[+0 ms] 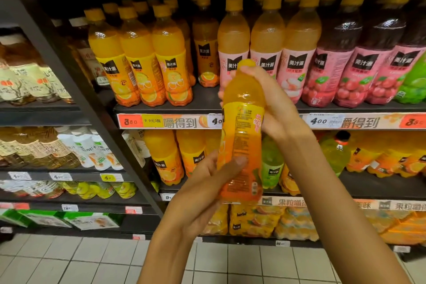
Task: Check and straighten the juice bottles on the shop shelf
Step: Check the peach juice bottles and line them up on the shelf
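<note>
Both hands' fingers point(232, 163) grip one upright orange bottle point(242, 136).

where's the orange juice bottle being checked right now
Head view, centre: the orange plastic juice bottle is off the shelf, right hand gripping its top, left hand its base.

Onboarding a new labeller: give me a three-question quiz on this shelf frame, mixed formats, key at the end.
1. True or false: the orange juice bottle in hand stands on the shelf.
2. Multiple choice: where is the right hand holding it? A) at the base B) at the cap and neck C) not touching it
3. Fill in: the left hand has its grip on the bottle's ____ half, thumb across the label.

Key
1. False: it is held up in front of the shelf, clear of the rows.
2. B
3. lower
</note>
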